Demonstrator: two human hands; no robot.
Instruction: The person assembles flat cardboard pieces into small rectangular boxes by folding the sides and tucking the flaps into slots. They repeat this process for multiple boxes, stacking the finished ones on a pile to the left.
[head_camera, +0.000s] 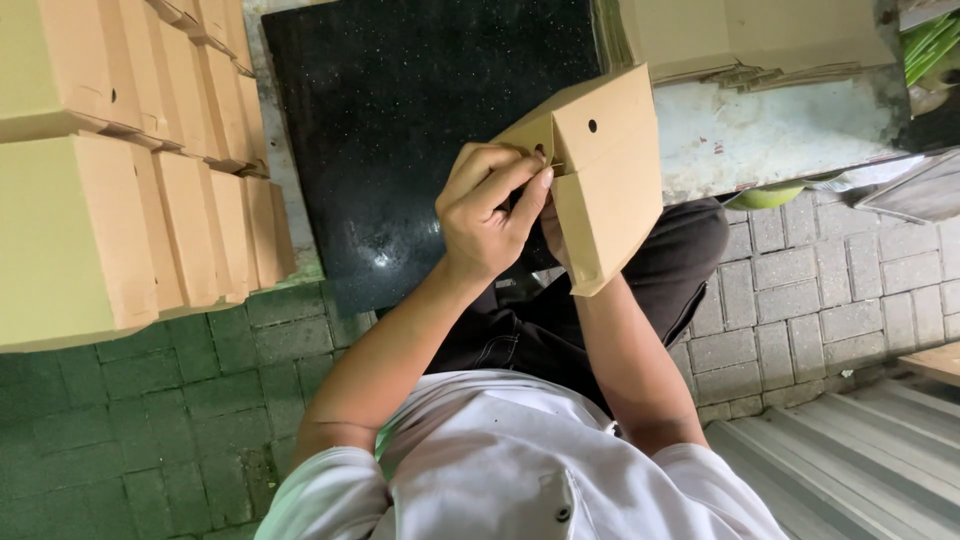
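White shirt (520, 470) fills the bottom of frame, closest to the lens, with dark trousers (560, 320) just beyond it. Both forearms run up from there to 1 brown cardboard box (610, 190), held in the air over the lap, tilted, at the right edge of a black speckled slab (400, 130). Box is partly folded: 1 small round hole on its upper face, a flap seam on the left side. Left hand (490, 215) is curled, fingertips and thumb pinching the flap edge at that seam. Right hand (553, 232) is mostly hidden behind the left hand and the box; it is against the box's near side, grip cannot be told. Left of the slab: 2 stacked rows of finished cardboard boxes (120, 160), same brown, packed side by side, touching each other. Beyond the held box: a pile of flat cardboard sheets (760, 35) on a worn pale bench top (780, 130). Green strips (930, 40) at the top right corner, a green rounded object (765, 197) under the bench edge, kind unclear. Floor is block paving (830, 300), greenish on the left, grey on the right; corrugated metal sheet (850, 450) bottom right.
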